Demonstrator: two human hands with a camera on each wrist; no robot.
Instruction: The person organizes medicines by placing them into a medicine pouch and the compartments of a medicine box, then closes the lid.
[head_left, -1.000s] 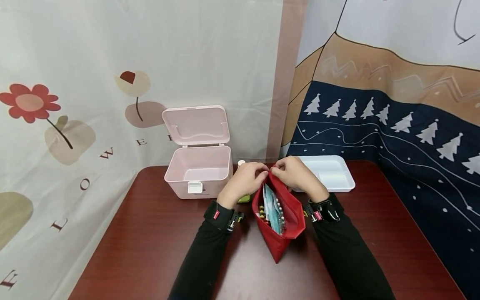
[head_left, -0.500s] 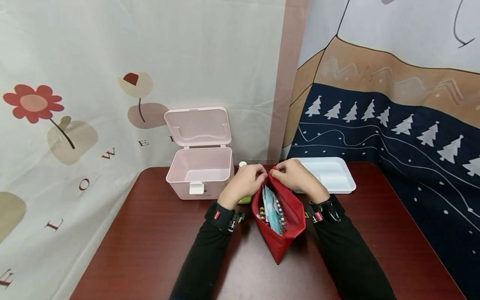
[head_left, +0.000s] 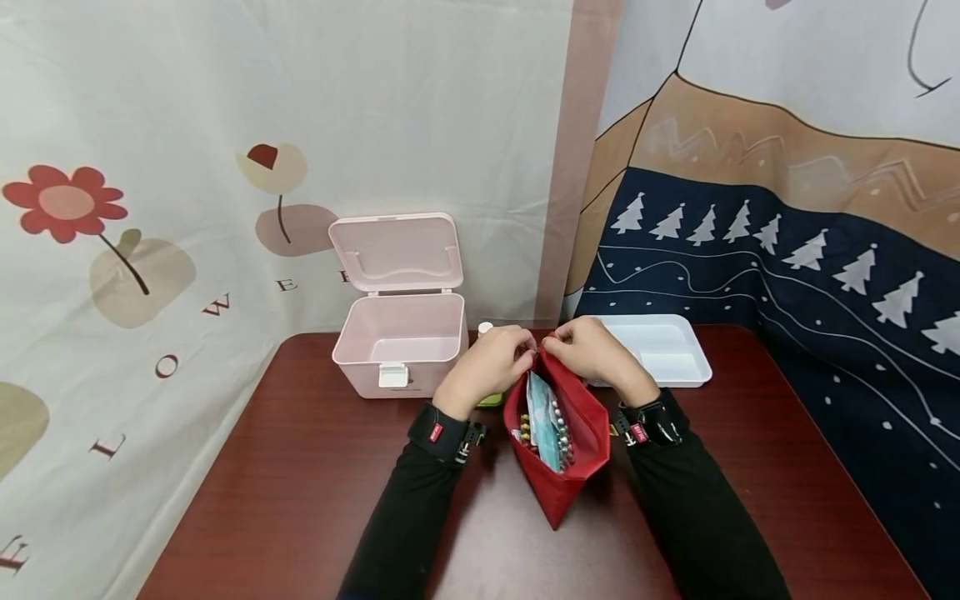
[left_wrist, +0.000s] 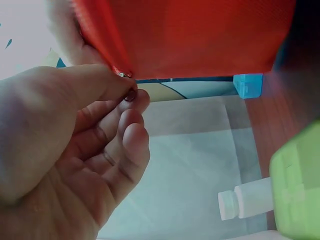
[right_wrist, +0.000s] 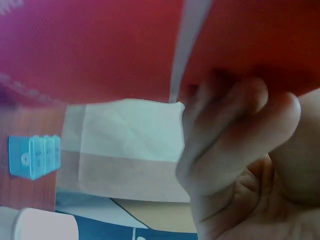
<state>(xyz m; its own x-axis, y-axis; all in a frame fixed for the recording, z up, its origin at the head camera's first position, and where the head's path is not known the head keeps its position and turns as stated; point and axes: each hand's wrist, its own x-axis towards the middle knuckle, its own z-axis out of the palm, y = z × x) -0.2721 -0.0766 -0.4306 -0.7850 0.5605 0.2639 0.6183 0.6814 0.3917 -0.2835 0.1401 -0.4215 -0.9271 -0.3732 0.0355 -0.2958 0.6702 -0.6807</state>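
A red zip pouch (head_left: 555,492) stands with its mouth gaping toward me in the head view. Inside it are a light-blue packet (head_left: 545,425) and what look like blister packs (head_left: 562,437) of pills. My left hand (head_left: 487,362) is at the pouch's far end, its thumb and finger pinching a small dark zipper pull (left_wrist: 131,95). Just above the thumb, the metal zipper slider (left_wrist: 122,75) shows in the left wrist view. With my right hand (head_left: 592,354) I pinch the far corner of the pouch; in the right wrist view the fingertips are partly in shadow against the red fabric.
Left of the pouch stands a pink box (head_left: 397,367) with its lid raised. A white tray (head_left: 663,350) lies behind my right hand. Near the pouch are a white bottle (left_wrist: 255,197), a green container (left_wrist: 300,185) and a blue pill organizer (right_wrist: 35,156).
The hands and pouch hold nearly the same place. The head view has shifted slightly since the earliest frame.
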